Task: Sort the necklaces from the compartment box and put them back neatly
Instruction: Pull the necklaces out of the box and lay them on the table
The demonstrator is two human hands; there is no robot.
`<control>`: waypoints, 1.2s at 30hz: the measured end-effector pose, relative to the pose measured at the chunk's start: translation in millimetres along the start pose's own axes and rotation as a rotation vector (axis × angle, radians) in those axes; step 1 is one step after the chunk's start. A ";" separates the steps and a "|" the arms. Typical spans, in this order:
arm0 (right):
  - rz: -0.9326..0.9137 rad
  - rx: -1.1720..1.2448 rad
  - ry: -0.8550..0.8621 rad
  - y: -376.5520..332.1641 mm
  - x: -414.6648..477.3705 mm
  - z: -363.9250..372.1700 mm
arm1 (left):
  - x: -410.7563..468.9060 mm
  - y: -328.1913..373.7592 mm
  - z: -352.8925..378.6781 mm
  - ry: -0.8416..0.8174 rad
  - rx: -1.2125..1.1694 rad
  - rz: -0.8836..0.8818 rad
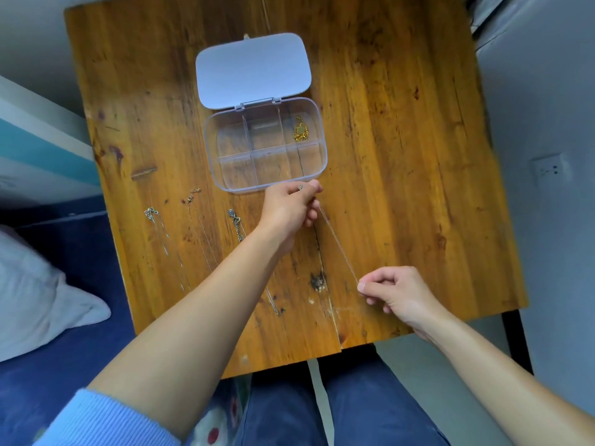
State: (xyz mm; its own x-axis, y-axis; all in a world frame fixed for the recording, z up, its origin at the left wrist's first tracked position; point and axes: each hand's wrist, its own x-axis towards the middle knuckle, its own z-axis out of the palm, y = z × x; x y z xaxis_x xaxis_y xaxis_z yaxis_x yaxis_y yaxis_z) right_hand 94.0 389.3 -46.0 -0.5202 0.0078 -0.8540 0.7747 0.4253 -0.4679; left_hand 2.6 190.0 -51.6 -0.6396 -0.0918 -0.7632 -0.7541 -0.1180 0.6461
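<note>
Silver necklace (338, 244) stretched between both hands, no writing visible.

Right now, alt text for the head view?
Both hands stretch a thin silver chain taut over a wooden table, left hand near an open clear compartment box, right hand nearer the edge. One gold necklace sits inside; three chains lie left.

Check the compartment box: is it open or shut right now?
Open. The lid is swung back flat on the table behind the compartment box, exposing the compartments; a gold necklace sits in one.
</note>
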 end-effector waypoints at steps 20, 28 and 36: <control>-0.278 -0.794 0.052 -4.2 4.4 89.8 | 7.1 -24.9 -64.4 0.362 0.372 0.251; -0.296 -0.850 0.045 -20.7 1.8 64.1 | 1.2 -27.4 -64.9 0.380 0.374 0.329; -0.647 -0.611 0.392 -158.8 42.6 19.2 | -8.9 -4.5 -80.4 0.451 0.865 0.835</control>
State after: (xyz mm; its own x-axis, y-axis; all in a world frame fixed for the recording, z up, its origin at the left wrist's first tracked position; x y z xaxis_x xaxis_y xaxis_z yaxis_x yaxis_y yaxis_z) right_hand -44.3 304.6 -12.4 -0.9484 -0.1388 -0.2850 0.0341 0.8491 -0.5272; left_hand 23.8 111.8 -48.2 -0.9840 -0.1718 0.0477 -0.1107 0.7986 0.5916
